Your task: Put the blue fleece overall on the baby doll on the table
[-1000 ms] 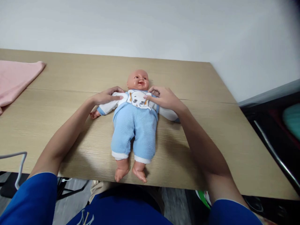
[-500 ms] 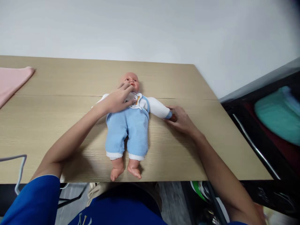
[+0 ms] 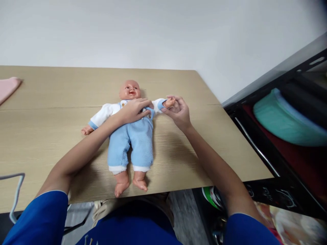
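Observation:
A baby doll [image 3: 130, 143] lies on its back on the wooden table [image 3: 51, 146], head towards the wall and feet at the front edge. It wears fluffy light-blue trousers and a white top with blue cuffs. Across the doll's chest rests my left hand [image 3: 135, 110], fingers stretched out and slightly apart. At the doll's arm on the right side, my right hand [image 3: 181, 114] pinches the small plastic hand [image 3: 169, 103] just past the blue cuff. The doll's other arm stretches out to the left, partly behind my left forearm.
A pink cloth [image 3: 9, 88] lies at the table's far left. Near the front left corner is a bent grey tube [image 3: 19, 190]. Beyond the right edge stands a black rack [image 3: 255, 143] with a teal item [image 3: 286, 119] on it. A white wall [image 3: 153, 34] rises behind the table.
My right hand has brought the doll's arm up and inward, towards the head. My left hand has slid slightly right over the chest, uncovering the face. The view has shifted a little right.

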Tool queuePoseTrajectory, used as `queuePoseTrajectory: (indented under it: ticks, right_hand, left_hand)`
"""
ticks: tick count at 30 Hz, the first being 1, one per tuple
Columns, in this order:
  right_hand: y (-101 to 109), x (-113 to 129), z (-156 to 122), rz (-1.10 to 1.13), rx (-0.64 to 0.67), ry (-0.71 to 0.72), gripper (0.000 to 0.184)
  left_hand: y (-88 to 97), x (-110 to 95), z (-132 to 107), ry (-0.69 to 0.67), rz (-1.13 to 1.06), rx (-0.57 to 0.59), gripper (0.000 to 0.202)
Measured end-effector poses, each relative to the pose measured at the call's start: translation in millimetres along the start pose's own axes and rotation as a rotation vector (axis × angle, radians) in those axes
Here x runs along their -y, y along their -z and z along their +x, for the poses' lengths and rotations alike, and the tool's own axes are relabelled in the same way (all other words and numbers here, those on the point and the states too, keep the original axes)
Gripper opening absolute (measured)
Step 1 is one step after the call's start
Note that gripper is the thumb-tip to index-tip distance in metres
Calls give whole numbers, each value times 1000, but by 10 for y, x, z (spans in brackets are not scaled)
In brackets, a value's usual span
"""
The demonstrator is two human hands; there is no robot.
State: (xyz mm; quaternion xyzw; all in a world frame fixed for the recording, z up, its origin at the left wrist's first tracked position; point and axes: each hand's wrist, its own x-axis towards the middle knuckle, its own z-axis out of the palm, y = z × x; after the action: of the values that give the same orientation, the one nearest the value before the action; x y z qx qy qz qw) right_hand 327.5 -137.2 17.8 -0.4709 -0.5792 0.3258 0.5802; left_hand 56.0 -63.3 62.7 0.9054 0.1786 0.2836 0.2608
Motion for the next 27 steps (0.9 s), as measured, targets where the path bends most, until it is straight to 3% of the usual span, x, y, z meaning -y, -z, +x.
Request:
queuePoseTrajectory:
  ticks: [3, 6, 10, 15, 19, 22, 27]
  right_hand:
    - [-281, 22, -66, -70, 15, 66, 74]
    - [-440, 17, -203, -171, 49, 147, 68]
    - [-419, 37, -319, -284, 156, 222, 70]
    - [-411, 33, -375, -335, 189, 310, 58]
    - [-527, -29, -421, -304, 139, 395, 38]
    - [-566, -76, -415, -209, 107, 335, 36]
    - [-564, -172, -375, 153, 133, 31, 45]
  left_hand:
    - [26, -103, -39, 4, -99, -78, 20]
    - [71, -188, -59, 50, -221, -161, 31]
    - [112, -217, -53, 86, -382, -166, 44]
    - [52, -81, -25, 20, -367, -169, 34]
    - [-15, 68, -3, 75, -302, -220, 26]
    - [-20, 117, 3, 149, -217, -192, 19]
    - [15, 81, 2, 173, -139, -67, 25]
